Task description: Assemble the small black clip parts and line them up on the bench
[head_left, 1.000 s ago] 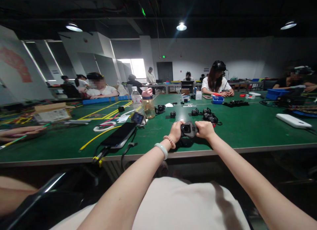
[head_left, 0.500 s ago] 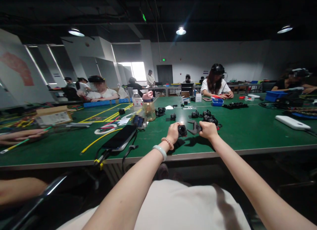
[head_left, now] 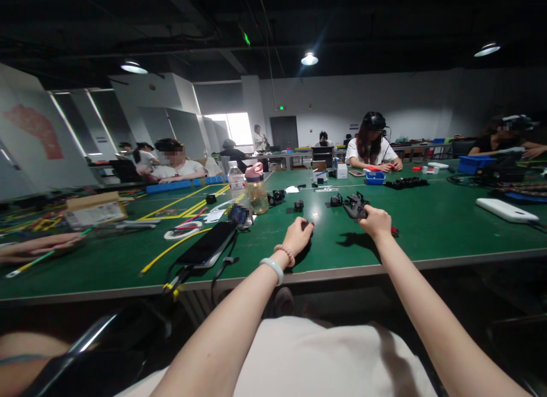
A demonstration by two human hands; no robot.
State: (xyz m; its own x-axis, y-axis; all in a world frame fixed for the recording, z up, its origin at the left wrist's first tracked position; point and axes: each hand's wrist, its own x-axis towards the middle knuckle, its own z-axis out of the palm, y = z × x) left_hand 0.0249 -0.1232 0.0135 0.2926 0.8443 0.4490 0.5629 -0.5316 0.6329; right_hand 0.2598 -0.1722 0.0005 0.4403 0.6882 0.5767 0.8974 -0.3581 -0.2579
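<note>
My right hand (head_left: 376,221) grips a black part with a forked, jaw-like end (head_left: 354,207), held above the green table (head_left: 256,254). Its kind is not clear. The fingers of my left hand (head_left: 299,236) are curled over the table to the left; a bit of something dark shows at the fingertips, too little to name. Beyond my hands stand several small black devices with prongs, among them one black device (head_left: 298,205) straight ahead and a second black device (head_left: 336,200) just left of the held part.
A phone with straps (head_left: 209,244), an amber bottle (head_left: 257,196) and a clear bottle (head_left: 236,179) are on the left. A white power bank (head_left: 506,211) lies right. Opposite sits a person (head_left: 371,146) by a blue bin (head_left: 375,177). Another person's hand (head_left: 51,242) holds a tube at far left.
My right hand has moved right with the forked black part, which is turned upward. The black square piece seen in my left hand no longer shows there.
</note>
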